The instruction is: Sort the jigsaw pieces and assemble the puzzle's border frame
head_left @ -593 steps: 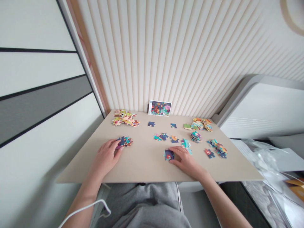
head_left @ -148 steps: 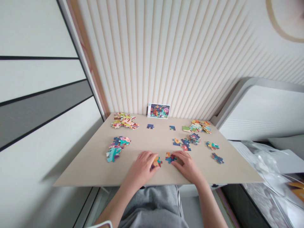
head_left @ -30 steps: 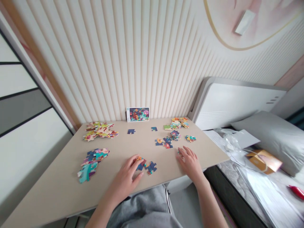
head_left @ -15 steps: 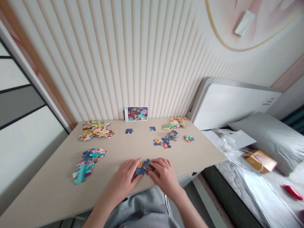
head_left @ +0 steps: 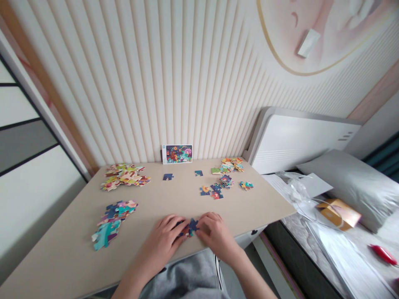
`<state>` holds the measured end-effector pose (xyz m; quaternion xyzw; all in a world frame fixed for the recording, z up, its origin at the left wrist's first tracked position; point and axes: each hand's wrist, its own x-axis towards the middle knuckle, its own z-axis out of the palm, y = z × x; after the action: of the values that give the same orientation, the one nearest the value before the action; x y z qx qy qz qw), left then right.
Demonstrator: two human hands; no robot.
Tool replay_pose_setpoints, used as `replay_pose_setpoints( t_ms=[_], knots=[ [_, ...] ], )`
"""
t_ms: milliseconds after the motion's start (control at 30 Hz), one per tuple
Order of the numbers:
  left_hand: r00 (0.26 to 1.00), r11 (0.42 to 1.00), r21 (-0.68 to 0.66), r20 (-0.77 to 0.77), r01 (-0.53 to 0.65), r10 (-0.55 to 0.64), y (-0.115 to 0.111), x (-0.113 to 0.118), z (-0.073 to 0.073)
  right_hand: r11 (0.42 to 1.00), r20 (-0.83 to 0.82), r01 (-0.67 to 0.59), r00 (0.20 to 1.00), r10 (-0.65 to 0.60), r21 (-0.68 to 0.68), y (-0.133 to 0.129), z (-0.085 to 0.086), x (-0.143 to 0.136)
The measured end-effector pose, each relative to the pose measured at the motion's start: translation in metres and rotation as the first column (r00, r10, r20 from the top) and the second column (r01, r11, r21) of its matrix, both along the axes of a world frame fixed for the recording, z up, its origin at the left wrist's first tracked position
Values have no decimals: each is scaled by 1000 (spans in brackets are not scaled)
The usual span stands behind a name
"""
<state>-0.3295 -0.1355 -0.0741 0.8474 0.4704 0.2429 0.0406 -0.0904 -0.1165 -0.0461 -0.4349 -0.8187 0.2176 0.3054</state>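
Observation:
My left hand [head_left: 165,236] and my right hand [head_left: 215,233] lie side by side at the near edge of the beige table [head_left: 156,195]. Between their fingertips sits a small joined cluster of puzzle pieces [head_left: 189,228], dark blue with orange and red. Both hands press on it from either side; most of the cluster is hidden under the fingers. A joined blue and teal section [head_left: 112,217] lies to the left of my left hand. Loose pieces [head_left: 213,191] lie further back, beyond my right hand.
A picture card [head_left: 177,153] leans against the ribbed wall. Piles of pieces sit at the back left [head_left: 124,175] and back right [head_left: 231,165]. Right of the table stand a white headboard [head_left: 299,139], a grey pillow [head_left: 352,182], a brown box [head_left: 338,208] and plastic sheets.
My right hand has come in from the right side of the table to meet my left hand, and both now press on the small cluster. The camera tilted slightly.

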Motion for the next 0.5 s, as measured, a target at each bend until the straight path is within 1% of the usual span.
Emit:
replay_pose_setpoints(
  t_ms=[33, 67, 100, 200, 233, 267, 300, 333, 367, 400, 433, 467, 500],
  knots=[
    [1000, 1000, 3, 13, -9, 9, -1, 0, 0, 1000, 12, 28, 1000, -29, 10, -1, -3, -1],
    [999, 1000, 8, 27, -18, 18, -2, 0, 0, 999, 13, 29, 999, -29, 22, -4, -5, -5],
    [999, 1000, 11, 37, -23, 23, -2, 0, 0, 999, 3, 0, 1000, 0, 34, -7, -7, -9],
    [999, 1000, -1, 40, -4, 4, -2, -2, -1, 987, -34, -150, 988, 153, 64, -14, -6, -22],
    [999, 1000, -11, 38, 5, -4, -1, -2, -1, 982, -33, -175, 983, 178, 74, -13, -5, -22],
    [999, 1000, -22, 37, 10, -9, -1, -3, -1, 982, -27, -168, 985, 171, 87, -9, -3, -18],
    [999, 999, -32, 37, 11, -10, -1, -3, -1, 986, -16, -127, 991, 129, 107, -1, -1, -10],
    [999, 999, -42, 40, 10, -8, -1, -3, -1, 990, -1, -52, 999, 52, 133, 11, 2, 2],
    [999, 999, -51, 42, 8, -6, 0, -3, -1, 983, 17, 43, 999, -47, 177, 27, 5, 19],
    [999, 998, -59, 47, 6, -3, 0, -3, -1, 964, 36, 144, 987, -156, 222, 45, 8, 40],
    [999, 998, -60, 53, 4, -1, 0, -3, -1, 938, 71, 238, 962, -263, 251, 64, 11, 63],
    [998, 998, -56, 62, 2, 1, 0, -3, -1, 894, 108, 359, 911, -398, 270, 84, 13, 86],
    [997, 999, -47, 71, -1, 4, 0, -3, -2, 827, 148, 489, 829, -539, 277, 102, 15, 110]
  ],
)
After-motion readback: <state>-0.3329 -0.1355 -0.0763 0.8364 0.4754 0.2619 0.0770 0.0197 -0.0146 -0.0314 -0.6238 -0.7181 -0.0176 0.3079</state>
